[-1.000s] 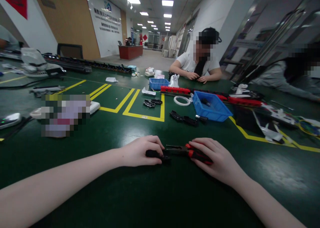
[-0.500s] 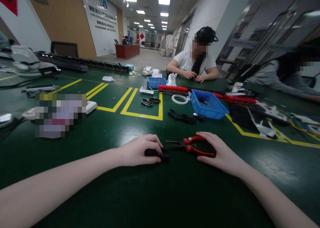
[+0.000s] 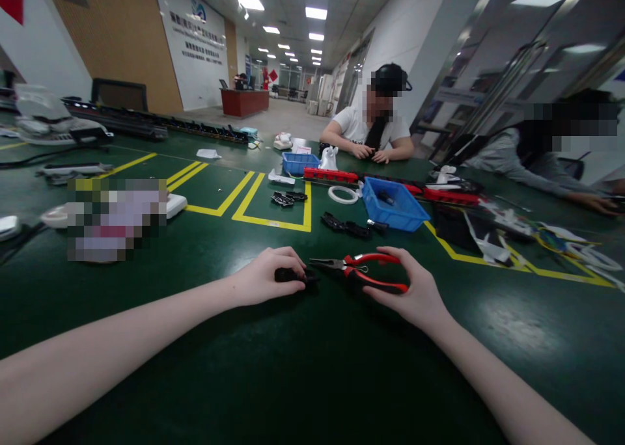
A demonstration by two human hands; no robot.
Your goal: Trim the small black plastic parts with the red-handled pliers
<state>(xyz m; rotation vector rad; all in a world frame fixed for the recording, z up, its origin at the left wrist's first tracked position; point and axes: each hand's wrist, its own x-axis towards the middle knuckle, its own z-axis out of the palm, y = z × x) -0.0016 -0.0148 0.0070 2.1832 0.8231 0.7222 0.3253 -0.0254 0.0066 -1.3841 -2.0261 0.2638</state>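
My left hand (image 3: pixel 274 274) is closed on a small black plastic part (image 3: pixel 310 276), and the fingers cover much of it. Red-and-black needle-nose pliers (image 3: pixel 352 267) rest in my right hand (image 3: pixel 411 279), with thumb and fingers round the two handles. The jaws point left at the black part, just right of my left fingertips; whether they touch it I cannot tell. Beyond my hands lie more black plastic parts (image 3: pixel 346 225) on the green table (image 3: pixel 273 380), beside a blue bin (image 3: pixel 394 205). Another black group (image 3: pixel 288 199) sits inside a yellow-taped box.
A phone-like blurred object (image 3: pixel 120 224) lies at the left. Behind the bin stand a white roll of tape (image 3: pixel 342 194), a smaller blue tray (image 3: pixel 299 164) and a long red strip (image 3: pixel 332 175). Cables and scraps (image 3: pixel 561 237) spread at right. Two people sit across the table.
The plier jaws have closed up, and the pliers now lie nearer the black part in my left hand. The whole view has shifted slightly.
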